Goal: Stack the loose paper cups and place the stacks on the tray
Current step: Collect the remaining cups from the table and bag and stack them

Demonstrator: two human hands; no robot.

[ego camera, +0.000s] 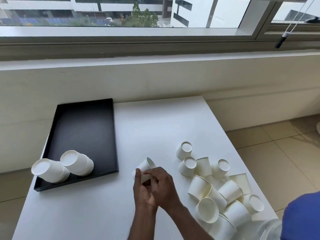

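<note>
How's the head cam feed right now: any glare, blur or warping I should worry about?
Head view: daylight from the window, soft shadows, no harsh glare on the white table; wide-angle bending of the sill and table edges; hands and held cup slightly motion-soft; black tray and its stacks read clearly.

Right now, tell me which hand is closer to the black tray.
Left. The left hand sits on the tray's side of the held cup, though well apart from the black tray. The right hand is beyond it, toward the loose cup pile.
</note>
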